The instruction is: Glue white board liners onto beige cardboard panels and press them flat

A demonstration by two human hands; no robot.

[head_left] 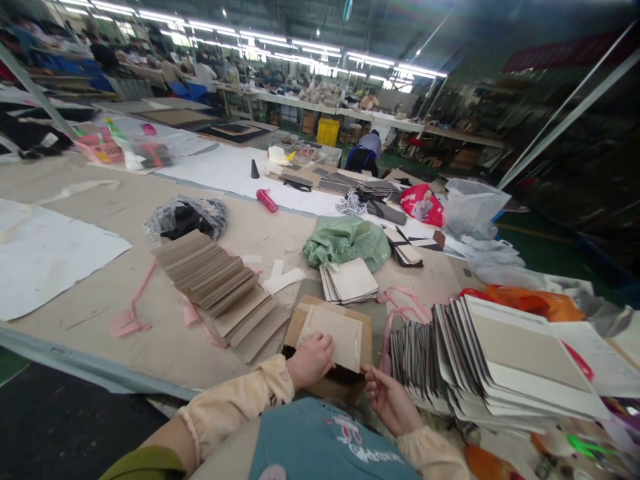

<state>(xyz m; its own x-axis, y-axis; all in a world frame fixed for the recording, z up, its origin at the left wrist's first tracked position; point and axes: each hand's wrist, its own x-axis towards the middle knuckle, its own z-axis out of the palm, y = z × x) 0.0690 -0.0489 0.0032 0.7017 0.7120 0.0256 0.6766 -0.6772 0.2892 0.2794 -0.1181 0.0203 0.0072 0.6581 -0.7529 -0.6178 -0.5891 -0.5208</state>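
A square beige board [334,328] with a paler border lies on top of a brown cardboard box [364,323] in front of me. Over the board's near left part rests my left hand [311,359], its fingers curled and pressed against it. At the near right corner, my right hand [390,399] has its thumb and forefinger pinched at the board's edge. Left of the box leans a long row of brown cardboard pieces [220,287]. To the right stands a thick stack of white-edged boards [520,353], beside a row of grey-edged pieces [413,353].
Behind the box sit a small stack of pale cards [350,281] and a green plastic bag [347,241]. Pink strips [133,313], a pink bottle [267,200] and a wrapped black bundle [187,219] lie about the table. A person [366,153] bends over beyond it.
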